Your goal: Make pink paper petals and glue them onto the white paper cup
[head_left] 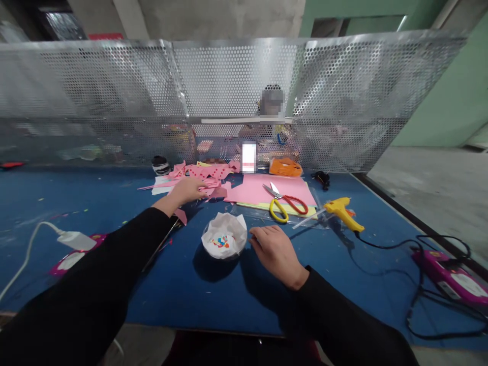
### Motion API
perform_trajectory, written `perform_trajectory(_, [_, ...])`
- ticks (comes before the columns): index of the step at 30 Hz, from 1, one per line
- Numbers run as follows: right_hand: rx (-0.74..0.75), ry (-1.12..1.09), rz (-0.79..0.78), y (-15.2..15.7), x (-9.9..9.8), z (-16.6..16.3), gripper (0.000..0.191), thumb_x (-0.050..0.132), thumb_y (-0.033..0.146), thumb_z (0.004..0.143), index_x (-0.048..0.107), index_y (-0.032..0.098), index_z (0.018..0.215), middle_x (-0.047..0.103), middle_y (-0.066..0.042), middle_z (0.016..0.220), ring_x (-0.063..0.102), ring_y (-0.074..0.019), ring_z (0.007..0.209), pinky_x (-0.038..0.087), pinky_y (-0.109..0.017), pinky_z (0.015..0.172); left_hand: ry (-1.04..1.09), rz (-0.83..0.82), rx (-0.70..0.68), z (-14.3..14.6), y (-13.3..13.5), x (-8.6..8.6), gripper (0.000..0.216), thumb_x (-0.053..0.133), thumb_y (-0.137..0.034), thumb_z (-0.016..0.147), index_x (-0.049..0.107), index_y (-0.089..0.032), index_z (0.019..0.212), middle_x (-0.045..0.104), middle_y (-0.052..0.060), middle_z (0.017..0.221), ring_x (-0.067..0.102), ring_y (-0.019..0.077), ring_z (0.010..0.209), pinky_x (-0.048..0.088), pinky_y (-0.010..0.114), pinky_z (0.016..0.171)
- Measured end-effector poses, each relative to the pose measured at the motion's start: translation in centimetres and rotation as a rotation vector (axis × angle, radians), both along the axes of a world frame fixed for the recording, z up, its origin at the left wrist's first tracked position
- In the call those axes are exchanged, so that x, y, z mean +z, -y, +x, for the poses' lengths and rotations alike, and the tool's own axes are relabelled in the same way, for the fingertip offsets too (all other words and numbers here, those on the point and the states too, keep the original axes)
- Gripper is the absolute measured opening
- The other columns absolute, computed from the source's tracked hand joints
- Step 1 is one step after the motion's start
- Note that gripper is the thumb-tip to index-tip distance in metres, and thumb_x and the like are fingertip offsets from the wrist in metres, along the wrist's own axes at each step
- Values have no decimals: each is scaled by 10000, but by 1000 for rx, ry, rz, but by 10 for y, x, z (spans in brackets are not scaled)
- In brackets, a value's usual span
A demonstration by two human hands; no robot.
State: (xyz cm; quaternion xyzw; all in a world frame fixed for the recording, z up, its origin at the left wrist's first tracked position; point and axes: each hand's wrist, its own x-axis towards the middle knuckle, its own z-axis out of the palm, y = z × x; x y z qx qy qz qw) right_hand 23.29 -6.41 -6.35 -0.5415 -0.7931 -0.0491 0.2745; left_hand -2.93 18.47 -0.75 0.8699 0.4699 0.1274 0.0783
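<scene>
My left hand (188, 191) reaches over a heap of pink paper scraps (213, 171), its fingers closed on thin pink paper strips (211, 183). Close in front of me stands a small bowl lined with white paper (241, 227), with tiny red, blue and yellow bits (222, 241) at its bottom. Just right of the bowl is my right hand (275, 254), its fingers curled together; whatever they may hold is hidden. Scissors (280, 195) with one red and one yellow handle lie open on stacked pink paper sheets (251, 187).
A yellow glue gun (343, 212) with a black cord lies right, near a purple power strip (452, 277). Another power strip (63, 264) with a white plug is at left. A phone (249, 156) and orange packet (285, 166) stand before a perforated metal screen (236, 76); a person sits behind it.
</scene>
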Motion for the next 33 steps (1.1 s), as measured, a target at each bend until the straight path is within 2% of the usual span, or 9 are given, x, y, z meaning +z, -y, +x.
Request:
perform_trajectory(2, [3,4,-2,0,-1,0,54,609,146,933,637,189,950,737,-29,832,667,-199,791,378,-324,742,-87,3,-26,9,1,-12,344,637,-363,958,617,-179,1249,631,104,1271,648,241,1073,567,457,904])
perform_trajectory(4, [5,9,-1,0,-1,0,51,618,147,928,639,188,948,739,-28,831,668,-200,789,378,-323,741,-160,8,-37,12,0,-16,334,631,-364,962,621,-186,1245,632,103,1273,650,236,1065,570,447,899])
perform_trajectory(9, [13,27,19,2,-1,-2,60,603,143,935,648,181,927,719,-25,787,654,-202,751,373,-329,737,-272,31,-32,4,-4,-8,327,630,-361,963,625,-180,1236,635,103,1269,647,239,1077,564,456,911])
perform_trajectory(12, [24,47,33,3,-1,-4,84,586,143,944,654,181,913,699,-19,754,639,-200,719,372,-331,738,-293,22,-30,1,-3,-11,326,635,-363,960,628,-173,1224,643,100,1248,651,238,1067,565,457,906])
perform_trajectory(17, [23,46,4,3,0,-3,75,595,137,937,657,178,926,707,-19,768,644,-200,729,375,-330,744,-224,-13,-48,9,3,-27,339,633,-365,961,618,-178,1243,636,102,1260,651,237,1062,569,452,898])
perform_trajectory(21, [2,38,-7,2,0,-1,73,596,137,933,656,175,946,725,-27,797,660,-207,755,390,-333,752,-45,-34,-22,11,4,-25,324,625,-371,966,624,-177,1226,639,102,1252,652,231,1055,567,450,897])
perform_trajectory(26, [-7,-74,76,0,0,3,115,576,139,943,652,174,1021,747,-38,849,689,-220,805,430,-343,775,352,-103,44,4,12,3,200,718,-380,783,744,-181,776,736,18,789,665,211,853,521,327,798])
perform_trajectory(29, [-36,-234,125,-4,1,9,120,563,172,960,662,196,1023,765,-45,912,706,-219,839,463,-337,786,660,-185,67,10,28,23,281,686,-418,745,769,-183,874,774,53,886,680,220,856,516,329,773])
perform_trajectory(33, [-66,-440,132,-21,14,14,134,564,231,966,696,236,981,775,-39,963,717,-227,901,497,-338,801,950,-346,38,32,60,41,307,752,-442,681,770,-177,836,774,105,940,691,228,861,530,352,776])
